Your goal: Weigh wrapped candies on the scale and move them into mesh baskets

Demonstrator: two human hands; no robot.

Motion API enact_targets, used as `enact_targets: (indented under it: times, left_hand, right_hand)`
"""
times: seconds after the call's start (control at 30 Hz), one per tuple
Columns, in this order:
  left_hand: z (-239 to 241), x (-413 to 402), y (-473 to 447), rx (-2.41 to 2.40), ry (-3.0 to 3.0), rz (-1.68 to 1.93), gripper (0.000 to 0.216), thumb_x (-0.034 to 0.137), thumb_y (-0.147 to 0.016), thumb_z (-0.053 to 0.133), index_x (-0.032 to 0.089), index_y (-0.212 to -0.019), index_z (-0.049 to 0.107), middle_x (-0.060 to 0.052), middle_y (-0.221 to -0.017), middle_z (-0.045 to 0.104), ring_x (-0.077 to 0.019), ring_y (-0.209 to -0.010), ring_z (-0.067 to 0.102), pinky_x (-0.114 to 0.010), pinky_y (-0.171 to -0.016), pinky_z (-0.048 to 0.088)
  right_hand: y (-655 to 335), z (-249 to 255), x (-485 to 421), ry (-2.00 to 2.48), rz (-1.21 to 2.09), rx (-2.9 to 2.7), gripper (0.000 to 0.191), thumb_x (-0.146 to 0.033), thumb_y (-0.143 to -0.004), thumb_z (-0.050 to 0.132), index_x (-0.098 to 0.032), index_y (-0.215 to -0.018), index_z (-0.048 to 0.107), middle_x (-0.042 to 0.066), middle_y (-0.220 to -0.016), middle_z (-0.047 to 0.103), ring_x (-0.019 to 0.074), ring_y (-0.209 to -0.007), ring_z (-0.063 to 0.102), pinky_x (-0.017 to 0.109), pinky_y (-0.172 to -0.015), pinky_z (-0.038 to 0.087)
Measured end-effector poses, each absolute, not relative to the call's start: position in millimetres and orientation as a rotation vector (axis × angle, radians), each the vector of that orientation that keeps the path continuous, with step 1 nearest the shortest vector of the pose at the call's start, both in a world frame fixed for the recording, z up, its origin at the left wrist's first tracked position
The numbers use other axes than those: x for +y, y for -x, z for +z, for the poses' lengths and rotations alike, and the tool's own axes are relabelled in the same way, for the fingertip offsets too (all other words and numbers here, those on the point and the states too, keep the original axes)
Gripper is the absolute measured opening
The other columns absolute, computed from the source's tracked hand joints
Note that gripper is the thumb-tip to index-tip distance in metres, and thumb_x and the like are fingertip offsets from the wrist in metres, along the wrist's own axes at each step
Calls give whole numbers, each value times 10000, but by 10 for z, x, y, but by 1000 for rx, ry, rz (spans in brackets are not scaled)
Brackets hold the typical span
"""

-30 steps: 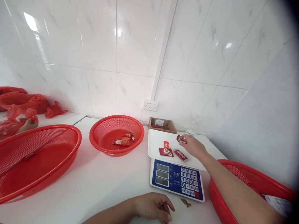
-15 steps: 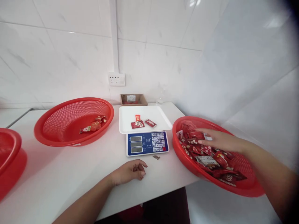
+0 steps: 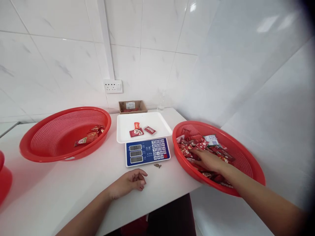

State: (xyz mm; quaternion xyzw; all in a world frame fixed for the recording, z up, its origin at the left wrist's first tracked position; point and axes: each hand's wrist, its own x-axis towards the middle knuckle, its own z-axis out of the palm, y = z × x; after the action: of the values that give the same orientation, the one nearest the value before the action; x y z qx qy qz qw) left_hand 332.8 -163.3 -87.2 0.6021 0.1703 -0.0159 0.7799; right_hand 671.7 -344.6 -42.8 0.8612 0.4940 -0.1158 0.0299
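My right hand (image 3: 208, 160) reaches into the right red plastic basket (image 3: 257, 170), palm down with its fingers stretched over red snack packets (image 3: 222, 156); some fingertips are hidden among them. A white packet (image 3: 211, 140) lies just beyond this hand. My left hand (image 3: 131, 182) rests on the white table in front of the scale, fingers loosely curled and apart, with nothing seen in them. The blue-and-white digital scale (image 3: 148, 151) carries a white tray (image 3: 159, 123). On that tray lie a dark red packet (image 3: 136, 132), a small red packet (image 3: 136, 125) and a checker-edged packet (image 3: 150, 130).
Left of the scale stands another red basket (image 3: 46, 131) with a few packets (image 3: 88, 137); part of a third basket (image 3: 5, 183) shows at the left edge. Behind the tray are a cardboard box (image 3: 141, 106) and a clear bottle (image 3: 161, 101). A brown scrap (image 3: 157, 166) lies before the scale.
My right hand has moved nearer and lower within the right basket, and a white packet now shows behind it. My left hand keeps its pose. The view has shifted slightly right.
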Motion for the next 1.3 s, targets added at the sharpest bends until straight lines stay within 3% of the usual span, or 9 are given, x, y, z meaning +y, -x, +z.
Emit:
enact_targets:
  times: [0.23,0.4,0.57,0.67,0.8,0.93,1.03,1.17,1.3]
  left_hand:
    - [-859,-1643,-3338,385,-1341,-16,494,497,-701,688,170,-1037,535,-12,-852,538,-139,-754,537,-340,-765,418]
    - [-858,-1643,-3344,373,-1340,-27,489,497,-695,692,170,-1025,537,-5,-833,529,-134,-733,530,-332,-746,414]
    - [-849,-1653,-3351,376,-1338,-33,470,482,-698,694,179,-1022,539,3,-823,524,-128,-732,507,-325,-742,405]
    - [-855,-1652,-3355,372,-1356,-35,477,496,-702,683,183,-1030,537,-2,-843,525,-133,-742,509,-332,-754,405]
    - [-887,-1647,-3359,369,-1350,-37,477,506,-709,676,185,-1031,532,-2,-838,525,-134,-741,513,-325,-743,406]
    - [-917,-1645,-3363,370,-1347,-24,473,504,-706,678,183,-1021,532,-3,-834,527,-137,-733,521,-323,-727,408]
    - [-922,-1646,-3367,361,-1348,-15,458,491,-708,679,186,-1018,536,-1,-826,524,-136,-732,517,-324,-728,406]
    - [-907,-1652,-3366,372,-1359,-27,456,489,-705,679,192,-1021,537,4,-820,521,-132,-727,504,-321,-733,401]
    - [-882,-1658,-3354,371,-1365,-33,448,474,-707,683,191,-1024,541,0,-837,523,-129,-737,494,-312,-740,395]
  right_hand:
    - [-6830,-380,-3429,-2773,-319,1408,272,-210,-799,448,-237,-1005,622,65,-1006,687,257,-894,634,310,-703,437]
    - [-6978,-202,-3536,-2988,-117,1232,222,-283,-837,368,-245,-875,583,44,-844,682,240,-776,629,303,-636,422]
    - [-7004,-24,-3672,-3267,-74,1296,202,-399,-786,423,-241,-699,515,13,-687,631,220,-690,598,300,-625,438]
    - [-6777,56,-3638,-3283,-445,1499,238,-445,-781,449,-237,-773,564,20,-808,662,221,-783,611,304,-681,473]
    - [-6347,100,-3519,-2955,-1283,1636,249,-389,-787,480,-230,-928,609,29,-934,683,221,-849,633,311,-701,507]
    - [-6119,35,-3475,-2641,-1556,1685,363,-201,-776,433,-246,-1075,635,24,-1046,692,227,-959,636,347,-830,496]
    - [-6178,-70,-3479,-2639,-1357,1715,469,-193,-784,426,-251,-1228,566,36,-1214,618,240,-1105,570,375,-951,437]
    - [-6465,-226,-3489,-2887,-729,1700,564,-190,-781,435,-194,-1345,443,47,-1440,379,240,-1329,309,393,-1090,264]
    - [-6703,-260,-3519,-3030,-430,1458,495,-179,-791,418,-181,-1279,502,84,-1372,472,256,-1287,383,400,-1075,288]
